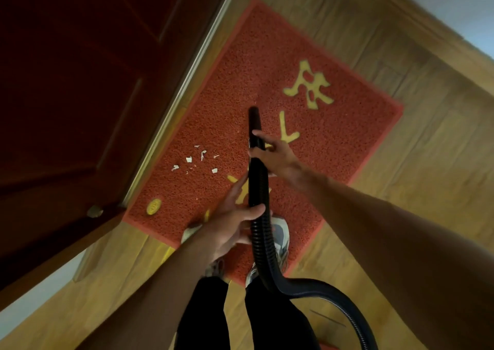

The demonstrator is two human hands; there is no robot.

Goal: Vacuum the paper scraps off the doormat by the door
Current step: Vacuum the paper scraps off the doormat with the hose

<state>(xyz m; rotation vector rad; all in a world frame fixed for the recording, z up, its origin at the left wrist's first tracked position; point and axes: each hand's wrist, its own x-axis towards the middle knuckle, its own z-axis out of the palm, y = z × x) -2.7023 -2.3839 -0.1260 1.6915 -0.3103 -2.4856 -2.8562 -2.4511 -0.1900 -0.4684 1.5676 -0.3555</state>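
Note:
A red doormat (334, 141) with yellow characters lies on the wooden floor beside a dark red door (66, 95). Several white paper scraps (196, 159) lie scattered on the mat near the door's edge. A black vacuum hose (258, 189) with a rigid nozzle points away from me, its tip above the middle of the mat, to the right of the scraps. My left hand (232, 224) grips the hose where the ribbed part begins. My right hand (275, 154) holds the nozzle tube farther up.
The door's metal threshold strip (187, 82) runs along the mat's left side. My two feet in grey shoes (280, 240) stand on the mat's near edge. The hose loops down to the right over wooden floor (427, 189). A white wall shows at top right.

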